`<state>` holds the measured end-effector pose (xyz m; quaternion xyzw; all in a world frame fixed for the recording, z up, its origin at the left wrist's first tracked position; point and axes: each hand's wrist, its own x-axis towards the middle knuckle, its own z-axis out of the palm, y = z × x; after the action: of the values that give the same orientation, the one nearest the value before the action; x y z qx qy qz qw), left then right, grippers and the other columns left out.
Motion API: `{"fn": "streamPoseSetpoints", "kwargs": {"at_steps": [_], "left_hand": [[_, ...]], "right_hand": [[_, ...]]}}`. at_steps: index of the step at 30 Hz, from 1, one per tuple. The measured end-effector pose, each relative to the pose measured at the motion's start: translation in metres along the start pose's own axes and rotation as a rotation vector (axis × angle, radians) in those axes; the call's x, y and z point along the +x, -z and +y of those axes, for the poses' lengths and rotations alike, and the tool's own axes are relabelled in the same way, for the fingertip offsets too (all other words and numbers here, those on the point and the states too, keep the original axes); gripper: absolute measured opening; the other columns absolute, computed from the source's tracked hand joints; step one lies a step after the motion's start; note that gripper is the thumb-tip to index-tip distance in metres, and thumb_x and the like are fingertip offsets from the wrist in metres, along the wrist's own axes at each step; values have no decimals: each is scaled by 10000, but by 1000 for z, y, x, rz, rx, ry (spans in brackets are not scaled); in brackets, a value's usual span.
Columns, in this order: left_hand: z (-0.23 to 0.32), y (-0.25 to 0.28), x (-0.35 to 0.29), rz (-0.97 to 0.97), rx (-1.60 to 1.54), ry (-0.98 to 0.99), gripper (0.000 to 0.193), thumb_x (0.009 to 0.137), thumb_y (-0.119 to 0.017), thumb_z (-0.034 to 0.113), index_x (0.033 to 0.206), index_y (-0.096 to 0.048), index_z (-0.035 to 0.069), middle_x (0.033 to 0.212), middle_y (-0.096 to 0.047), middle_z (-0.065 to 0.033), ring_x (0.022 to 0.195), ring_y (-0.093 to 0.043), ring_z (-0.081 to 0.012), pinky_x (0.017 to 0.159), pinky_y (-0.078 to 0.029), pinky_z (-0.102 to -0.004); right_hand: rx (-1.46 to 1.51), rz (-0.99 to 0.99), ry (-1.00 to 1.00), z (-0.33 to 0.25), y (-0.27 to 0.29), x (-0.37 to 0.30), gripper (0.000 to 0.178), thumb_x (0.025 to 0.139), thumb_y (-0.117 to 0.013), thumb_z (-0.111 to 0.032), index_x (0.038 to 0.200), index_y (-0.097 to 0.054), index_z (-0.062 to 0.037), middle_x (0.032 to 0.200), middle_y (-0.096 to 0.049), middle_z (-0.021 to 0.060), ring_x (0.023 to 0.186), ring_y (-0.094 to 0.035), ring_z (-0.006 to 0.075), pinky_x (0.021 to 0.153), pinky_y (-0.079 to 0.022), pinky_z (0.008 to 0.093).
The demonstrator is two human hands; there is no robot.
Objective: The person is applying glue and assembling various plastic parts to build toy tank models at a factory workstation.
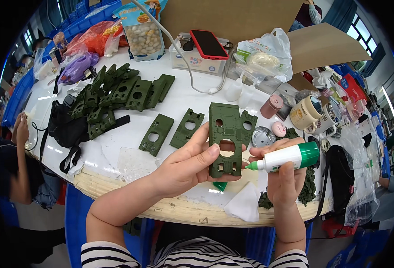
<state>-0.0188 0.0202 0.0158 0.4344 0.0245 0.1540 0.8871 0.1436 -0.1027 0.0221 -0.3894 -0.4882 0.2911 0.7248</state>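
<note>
My left hand (181,165) is closed on a dark green plastic model tank hull (223,123), raised upright above the table, with a large round hole and smaller openings. In my right hand (282,183) is a white glue bottle (284,158) with a green base and a green nozzle. The bottle lies sideways, its nozzle tip close to the hull's lower right edge; whether they touch I cannot tell. Behind the held hull, similar green hulls lie on the table: one at left (157,134), another (187,127) beside it and a third (248,126) partly hidden.
Many more hulls (121,91) are heaped at the far left beside a black bag (63,129). A white tissue (244,203) and small green parts (307,190) lie near the front edge. A pink jar (272,106), cups and a plastic box (197,60) bearing a red-edged phone (209,43) stand behind.
</note>
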Motion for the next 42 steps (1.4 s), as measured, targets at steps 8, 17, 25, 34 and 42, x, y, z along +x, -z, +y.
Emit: {"fn": "streamPoseSetpoints", "kwargs": {"at_steps": [8, 17, 25, 34, 42], "left_hand": [[2, -5, -1, 35, 60, 18, 604, 963, -411, 344, 1436, -97, 136, 1332, -382, -142, 1211, -469, -252, 933, -474, -477], [0, -2, -1, 43, 78, 20, 619, 960, -418, 353, 1438, -90, 137, 1329, -381, -131, 1216, -464, -245, 932, -477, -472], [0, -3, -2, 45, 68, 18, 625, 960, -419, 354, 1440, -85, 136, 1327, -383, -128, 1216, -465, -244, 930, -478, -472], [0, -3, -1, 45, 52, 14, 624, 959, -425, 352, 1439, -91, 136, 1326, -386, -133, 1209, -474, -246, 930, -477, -476], [1, -3, -1, 44, 46, 22, 606, 962, -421, 338, 1436, -101, 137, 1336, -385, -131, 1205, -479, -247, 930, -477, -478]], "right_hand": [[-111, -111, 15, 5, 10, 2, 289, 894, -578, -177, 1040, -422, 16, 957, -602, 169, 922, -607, 215, 838, -487, 359], [-70, -102, 24, 3, 4, 2, 249, 881, -576, -97, 1030, -411, 17, 956, -592, 170, 936, -619, 232, 880, -484, 375], [-93, -112, 16, 2, 5, 2, 254, 882, -571, -95, 1038, -410, 25, 953, -589, 171, 942, -623, 239, 879, -488, 374], [-119, -122, 7, 1, 6, 2, 258, 879, -577, -95, 1036, -411, 24, 957, -583, 168, 934, -618, 231, 878, -488, 373], [-131, -117, 35, 4, 8, 3, 250, 880, -581, -101, 1035, -419, 11, 960, -619, 186, 879, -572, 177, 818, -484, 329]]}}
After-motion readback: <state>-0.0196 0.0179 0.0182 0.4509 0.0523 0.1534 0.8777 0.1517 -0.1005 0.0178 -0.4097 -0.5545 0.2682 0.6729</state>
